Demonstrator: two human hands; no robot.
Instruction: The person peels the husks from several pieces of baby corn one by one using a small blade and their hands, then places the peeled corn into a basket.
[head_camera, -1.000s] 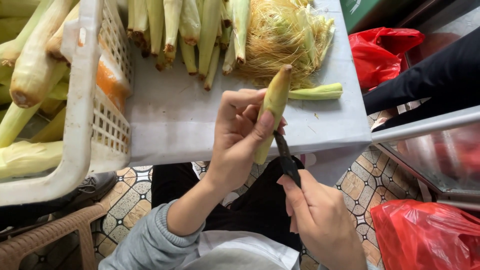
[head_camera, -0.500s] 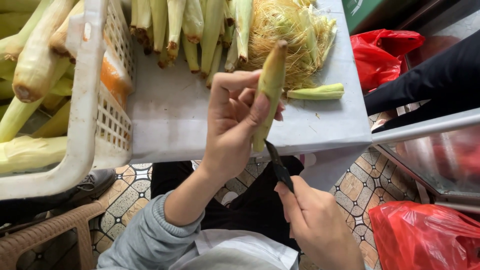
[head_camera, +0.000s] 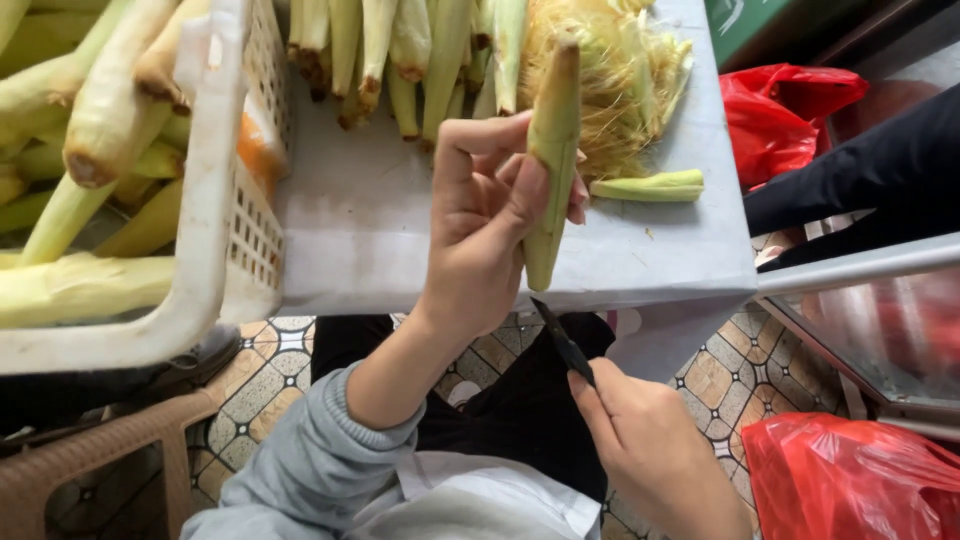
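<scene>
Pale green, the small ear of corn stands nearly upright in the left hand, whose grip is closed around its lower half, thumb on the near side and fingers behind. Compared with half a second ago, the ear is raised higher and its brown tip now comes up in front of the heap of husks and silk. The right hand is closed on a small dark knife; the blade, which before lay against the base of the ear, is now apart from it, just below the left grip and pointing up at the cut end. So the cut at the base seems finished for the moment.

Beyond the grip, unpeeled ears lie in a row on the grey desk. To the left of it stands a white plastic basket full of corn, and to the right lies one cut green piece.
</scene>
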